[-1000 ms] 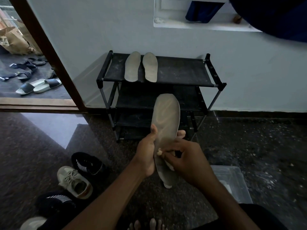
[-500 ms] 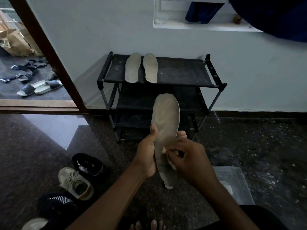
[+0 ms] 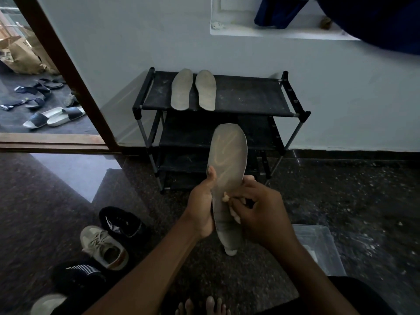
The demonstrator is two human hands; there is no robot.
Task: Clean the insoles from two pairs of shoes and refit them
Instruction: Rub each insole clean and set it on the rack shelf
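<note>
I hold a grey insole (image 3: 228, 155) upright in front of me. My left hand (image 3: 202, 208) grips its left edge near the middle, thumb on the face. My right hand (image 3: 261, 212) presses a small pale wad of cloth (image 3: 227, 197) against the insole's lower half. Two more grey insoles (image 3: 193, 89) lie side by side on the top shelf of the black shoe rack (image 3: 250, 96). On the floor at lower left stand a beige sneaker (image 3: 104, 251), a black striped shoe (image 3: 120, 221) and another black striped shoe (image 3: 79, 273).
A clear plastic box (image 3: 318, 246) sits on the floor at the right, behind my right arm. A doorway at the left opens onto a floor with several sandals (image 3: 52, 115). My bare toes (image 3: 200, 305) show at the bottom edge. A pale shoe tip (image 3: 45, 303) lies at bottom left.
My right hand with the cloth has slid a little up the insole's face. The insole and left hand have stayed about where they were.
</note>
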